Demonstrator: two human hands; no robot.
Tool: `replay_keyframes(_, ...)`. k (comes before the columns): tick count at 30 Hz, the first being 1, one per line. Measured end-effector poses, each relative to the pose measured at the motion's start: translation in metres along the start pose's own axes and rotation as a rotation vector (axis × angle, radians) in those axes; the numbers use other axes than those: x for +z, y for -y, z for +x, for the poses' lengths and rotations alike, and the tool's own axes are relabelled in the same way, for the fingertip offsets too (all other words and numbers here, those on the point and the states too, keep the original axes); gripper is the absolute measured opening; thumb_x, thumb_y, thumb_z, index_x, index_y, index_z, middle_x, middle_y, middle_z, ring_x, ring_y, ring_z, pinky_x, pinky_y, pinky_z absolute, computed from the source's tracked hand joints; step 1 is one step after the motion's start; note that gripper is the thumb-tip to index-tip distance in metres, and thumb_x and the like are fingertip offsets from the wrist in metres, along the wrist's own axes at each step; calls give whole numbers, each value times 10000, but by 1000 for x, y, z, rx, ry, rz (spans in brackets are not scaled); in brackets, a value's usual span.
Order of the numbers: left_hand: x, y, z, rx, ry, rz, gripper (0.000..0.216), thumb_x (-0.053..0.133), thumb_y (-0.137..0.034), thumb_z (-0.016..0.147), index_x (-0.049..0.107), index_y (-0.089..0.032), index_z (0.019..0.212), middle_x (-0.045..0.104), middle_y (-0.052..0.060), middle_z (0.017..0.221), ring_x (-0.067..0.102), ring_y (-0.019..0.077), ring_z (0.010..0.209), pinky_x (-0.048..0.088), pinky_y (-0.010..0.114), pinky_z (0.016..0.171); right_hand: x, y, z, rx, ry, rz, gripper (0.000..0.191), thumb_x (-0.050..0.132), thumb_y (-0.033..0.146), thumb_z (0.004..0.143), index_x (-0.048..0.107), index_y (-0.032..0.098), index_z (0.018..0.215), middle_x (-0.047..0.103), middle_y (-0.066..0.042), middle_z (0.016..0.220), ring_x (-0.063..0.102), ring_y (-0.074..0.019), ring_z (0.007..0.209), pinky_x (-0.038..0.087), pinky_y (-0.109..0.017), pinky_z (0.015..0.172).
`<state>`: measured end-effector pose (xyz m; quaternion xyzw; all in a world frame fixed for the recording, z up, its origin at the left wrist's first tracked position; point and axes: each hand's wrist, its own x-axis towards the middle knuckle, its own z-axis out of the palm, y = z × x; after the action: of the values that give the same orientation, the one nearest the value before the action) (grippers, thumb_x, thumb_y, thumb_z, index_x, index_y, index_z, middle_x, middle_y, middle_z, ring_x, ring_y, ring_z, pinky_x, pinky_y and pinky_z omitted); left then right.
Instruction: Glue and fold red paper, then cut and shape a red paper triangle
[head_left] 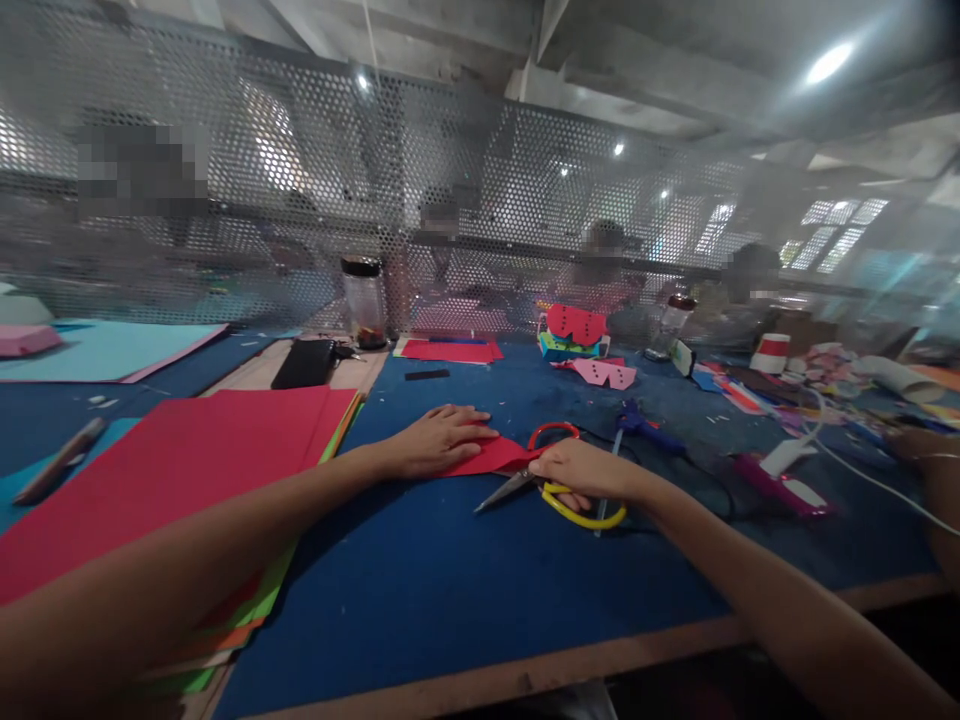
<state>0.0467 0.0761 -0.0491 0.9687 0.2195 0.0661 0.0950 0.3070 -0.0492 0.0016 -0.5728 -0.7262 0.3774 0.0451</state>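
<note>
On the desk (420, 590), the red paper (484, 458) lies under my left hand (442, 440), spread open and flat; my right hand (581, 468) has its grip closed on the scissors (508, 490), touching the paper's end; I think light, even pressing prevents slipping

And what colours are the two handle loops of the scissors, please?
One red loop and one yellow loop; the head view shows them best.

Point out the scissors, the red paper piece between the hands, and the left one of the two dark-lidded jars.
Scissors (507, 489): head view, on the metal blades.
Red paper piece (487, 459): head view, on its flat middle part.
Left jar (364, 303): head view, on its clear side below the lid.
</note>
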Motion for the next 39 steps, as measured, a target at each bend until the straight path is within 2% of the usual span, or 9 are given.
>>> replay_keyframes(7, -3, -3, -1, -2, -16, -3, 460, 310, -508, 1060, 458, -393, 1480, 366, -3, 1618, 312, 273, 1486, 196, 479, 1204, 1, -2, 2, -29, 16, -3, 578, 371, 459, 1011, 509, 178, 525, 535, 8, 421, 475, -85, 367, 392, -202, 468)
replay_keyframes(13, -1, -3, -1, -5, -11, 19, 459, 308, -507, 1061, 470, -378, 1470, 364, 4, 1618, 314, 272, 1484, 210, 484, 1201, 3, -1, 6, -36, -3, -2, 572, 368, 440, 1013, 516, 178, 526, 555, 1, 437, 490, -90, 368, 399, -205, 472)
replay_keyframes(16, -2, -4, -1, 2, -30, -3, 476, 330, -508, 1057, 418, -382, 1507, 359, 6, 1621, 319, 278, 1482, 207, 490, 1206, 3, -1, 7, -29, 7, -28, 591, 356, 423, 1016, 517, 178, 503, 539, -6, 418, 480, -96, 363, 400, -214, 478)
replay_keyframes(19, -7, -3, -2, 16, -58, -36, 535, 384, -532, 1038, 357, -366, 1546, 357, 21, 1621, 324, 272, 1479, 240, 454, 1203, 2, 2, 5, -17, 6, -19, 570, 357, 398, 1016, 502, 184, 508, 533, -3, 413, 476, -101, 361, 408, -220, 481)
replay_keyframes(25, -21, 12, -9, -7, -57, 6, 516, 373, -589, 1026, 430, -392, 1499, 293, -4, 1651, 237, 271, 1519, 179, 467, 1220, 1, 7, 1, 3, 7, -13, 552, 361, 377, 1015, 488, 185, 513, 515, 9, 408, 470, -92, 366, 408, -217, 493)
replay_keyframes(30, -14, 21, -14, -56, 0, -16, 545, 345, -615, 1022, 418, -383, 1510, 308, 12, 1645, 251, 281, 1513, 145, 496, 1221, 2, 3, 2, -18, 0, -10, 537, 377, 415, 1010, 505, 182, 543, 542, 8, 433, 492, -89, 379, 396, -209, 477)
replay_keyframes(39, -11, 19, -13, -84, 6, 8, 553, 313, -622, 1024, 418, -379, 1509, 311, 16, 1643, 251, 287, 1509, 153, 505, 1215, 3, 2, 9, -29, -3, -62, 580, 359, 463, 1011, 534, 174, 539, 570, -17, 451, 507, -94, 386, 389, -218, 473)
